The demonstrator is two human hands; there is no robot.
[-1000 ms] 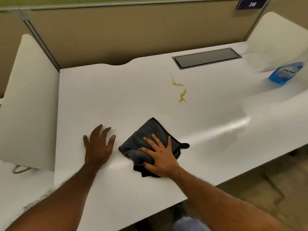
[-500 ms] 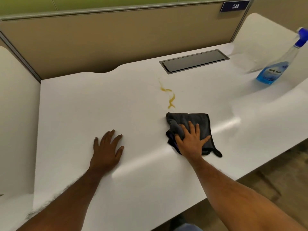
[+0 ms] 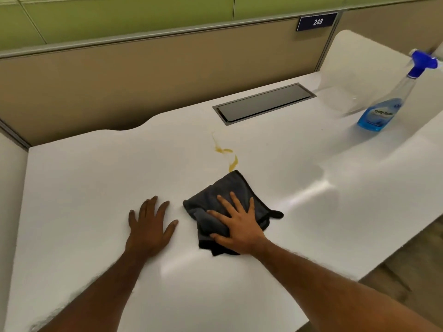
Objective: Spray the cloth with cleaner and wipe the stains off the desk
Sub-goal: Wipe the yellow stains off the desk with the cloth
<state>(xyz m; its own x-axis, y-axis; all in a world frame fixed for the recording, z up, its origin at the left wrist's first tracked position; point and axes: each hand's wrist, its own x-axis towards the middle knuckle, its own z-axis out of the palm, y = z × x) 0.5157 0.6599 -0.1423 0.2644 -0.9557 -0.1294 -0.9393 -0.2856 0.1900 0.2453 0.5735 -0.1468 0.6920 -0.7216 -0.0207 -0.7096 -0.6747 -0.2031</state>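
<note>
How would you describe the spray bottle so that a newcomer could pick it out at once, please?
Start at the white desk and find the dark rectangular hatch set into its back edge. To the right of that hatch, near the far right corner, stands the spray bottle. It alone is clear plastic, with blue liquid and a blue trigger head.

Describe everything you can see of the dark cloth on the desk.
The cloth is dark grey, soft fabric like microfibre, folded, with bunched layers at its near edge. A small loop sticks out at one corner. It lies on the white desk. The right hand presses flat on it, fingers spread. Its far corner reaches the near end of the yellow stain.
</note>
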